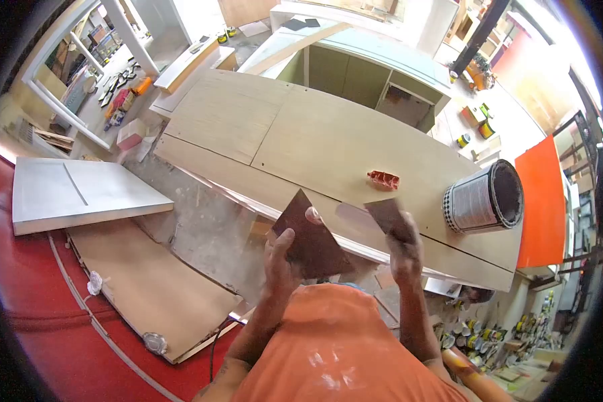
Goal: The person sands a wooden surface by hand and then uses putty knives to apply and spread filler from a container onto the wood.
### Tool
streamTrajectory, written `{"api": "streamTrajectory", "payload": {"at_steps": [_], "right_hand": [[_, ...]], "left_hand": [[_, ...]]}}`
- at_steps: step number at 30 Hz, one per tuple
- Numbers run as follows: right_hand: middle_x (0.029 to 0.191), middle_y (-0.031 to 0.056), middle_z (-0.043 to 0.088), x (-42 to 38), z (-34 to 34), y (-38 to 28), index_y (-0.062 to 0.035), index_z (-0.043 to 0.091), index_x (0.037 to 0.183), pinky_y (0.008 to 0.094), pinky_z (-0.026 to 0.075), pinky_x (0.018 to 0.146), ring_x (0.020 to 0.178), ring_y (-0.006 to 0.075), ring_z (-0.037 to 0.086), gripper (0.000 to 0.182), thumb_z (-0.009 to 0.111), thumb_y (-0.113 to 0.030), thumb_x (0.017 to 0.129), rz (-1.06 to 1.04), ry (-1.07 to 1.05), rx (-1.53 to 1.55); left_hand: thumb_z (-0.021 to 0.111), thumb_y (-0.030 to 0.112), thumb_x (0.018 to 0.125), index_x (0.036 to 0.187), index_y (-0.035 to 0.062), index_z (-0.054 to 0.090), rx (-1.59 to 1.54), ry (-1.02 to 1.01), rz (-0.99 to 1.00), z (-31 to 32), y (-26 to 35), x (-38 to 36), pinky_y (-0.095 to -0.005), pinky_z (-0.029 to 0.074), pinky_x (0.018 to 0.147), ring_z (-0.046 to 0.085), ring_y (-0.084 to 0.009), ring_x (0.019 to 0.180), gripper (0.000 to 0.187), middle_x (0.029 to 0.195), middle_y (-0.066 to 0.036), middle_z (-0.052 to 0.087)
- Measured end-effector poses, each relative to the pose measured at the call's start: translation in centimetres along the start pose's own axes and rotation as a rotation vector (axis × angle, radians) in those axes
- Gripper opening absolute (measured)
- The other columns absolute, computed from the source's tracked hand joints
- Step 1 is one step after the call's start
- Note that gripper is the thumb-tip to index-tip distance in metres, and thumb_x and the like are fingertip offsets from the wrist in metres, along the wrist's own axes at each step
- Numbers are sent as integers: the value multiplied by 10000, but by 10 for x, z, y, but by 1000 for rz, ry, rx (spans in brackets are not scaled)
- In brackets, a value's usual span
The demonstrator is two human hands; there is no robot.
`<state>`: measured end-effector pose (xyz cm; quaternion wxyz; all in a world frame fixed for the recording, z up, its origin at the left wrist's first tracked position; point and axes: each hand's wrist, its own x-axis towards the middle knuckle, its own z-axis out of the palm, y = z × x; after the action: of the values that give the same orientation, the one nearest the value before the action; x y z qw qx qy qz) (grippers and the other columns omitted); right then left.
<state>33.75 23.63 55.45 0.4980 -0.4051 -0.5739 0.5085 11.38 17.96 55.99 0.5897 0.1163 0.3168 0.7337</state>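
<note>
My left hand (281,264) is closed on a dark brown sandpaper sheet (311,244), thumb over its near side; a pale spot shows near the sheet's upper edge. To the right, my right hand (407,251) grips a smaller dark sandpaper piece (384,211), which sticks out toward the upper left. The two pieces are apart. Both hands are in front of my body, at the near edge of a long wooden panel (342,144). On the panel beyond my right hand lies a small red object (384,179), whose kind I cannot make out.
A large metal paint can (479,197) stands at the panel's right end. Behind is a pale cabinet (409,74) with open compartments. On the left, a white panel (87,191) and a brown board (147,281) lie over a red surface (40,268). Several cans (476,331) crowd the lower right.
</note>
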Motion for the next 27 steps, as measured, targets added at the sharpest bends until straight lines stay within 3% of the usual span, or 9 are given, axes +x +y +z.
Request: {"api": "streamTrajectory", "payload": {"at_steps": [3,8,11,14,17,19,23,25,27], "right_hand": [[1203,113,592,-7,29,-33,23,514,1262,376,440,994,1116,244,564,368,567,-101,920,146,456,695],[1037,115,633,-23,44,-38,29,552,1170,357,509,815,913,207,615,420,651,-256,877,462,220,79],[1030,80,641,-14,59,-25,48,574,1156,312,487,792,877,153,589,458,685,-291,870,361,124,66],[1043,86,647,7,70,-34,56,575,1165,311,486,811,902,153,594,456,681,-277,873,371,54,144],[1011,80,655,30,75,-31,44,580,1160,304,502,793,881,149,612,442,675,-284,879,347,5,230],[977,79,664,49,74,-40,22,589,1150,308,518,763,829,150,634,415,668,-290,889,226,26,227],[1002,90,668,95,50,-32,-15,619,1142,322,522,779,840,162,639,301,624,-211,914,260,-101,63],[1138,105,644,113,57,-47,-49,627,1158,344,498,870,1002,216,620,243,567,-132,937,-33,-603,-443],[1238,95,604,120,61,-33,-84,623,1183,365,445,968,1158,263,553,284,533,-43,916,-127,-743,-639]], "left_hand": [[568,220,933,1219,-11,526,1,242,57,-12,-13,11,-350,516,856,624,-221,947,370,1163,-120,586],[507,252,987,1100,-37,589,693,402,430,-28,-26,8,-344,464,839,600,-244,886,321,1110,-128,604],[479,270,1004,1047,-43,610,543,198,353,-20,-15,2,-351,470,759,601,-247,788,341,937,-146,639],[477,260,1002,1086,-11,609,999,-64,406,-19,-1,-2,-381,474,577,602,-331,590,313,679,-191,597],[485,262,997,1089,-11,612,1046,-148,181,-38,1,-10,-392,478,583,609,-383,626,315,700,-206,610],[485,272,996,1081,-16,617,1176,-217,345,-42,8,-15,-404,483,608,610,-411,669,328,740,-224,623],[489,316,1002,1017,-15,621,1193,42,207,-75,11,-33,-364,398,540,504,-245,562,356,641,-88,533],[493,332,1003,951,-10,623,1089,232,83,-92,15,-42,-351,355,514,437,-173,541,370,610,-33,472],[504,353,1003,799,8,570,1048,382,152,-112,11,-47,-336,285,499,337,-103,593,406,620,22,363]]}}
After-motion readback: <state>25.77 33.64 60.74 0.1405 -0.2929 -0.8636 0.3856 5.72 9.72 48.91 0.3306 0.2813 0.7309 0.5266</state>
